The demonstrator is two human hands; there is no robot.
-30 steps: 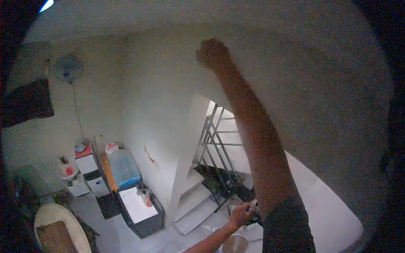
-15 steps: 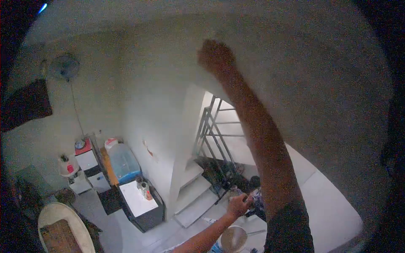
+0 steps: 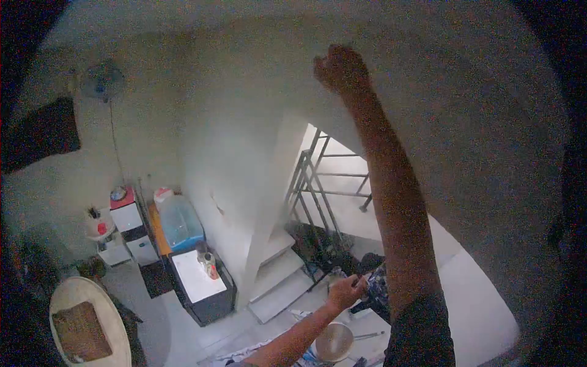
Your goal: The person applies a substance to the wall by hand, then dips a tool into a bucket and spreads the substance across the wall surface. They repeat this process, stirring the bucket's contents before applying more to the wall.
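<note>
My right hand (image 3: 342,70) is raised high against the pale wall (image 3: 244,79), its fingers curled closed. Whatever it may hold is too dim and small to make out. Lower down, my left hand (image 3: 347,292) hangs in front of my body with the fingers drawn together. A dark patterned cloth-like shape (image 3: 377,284) lies just beyond that hand. Anything inside its grip cannot be told apart. Below the left forearm stands a round bucket (image 3: 334,342) with pale brownish contents, and a thin stick-like tool (image 3: 368,335) lies beside it.
White stair steps (image 3: 281,296) and a metal railing (image 3: 318,183) are ahead. To the left are a white-topped cabinet (image 3: 194,278) with bottles, a blue translucent container (image 3: 180,226), an oval table (image 3: 125,342) and a wall fan (image 3: 103,79).
My right hand has moved up and to the right in the view, still closed. My left hand stays near the same place. The camera view has shifted slightly.
</note>
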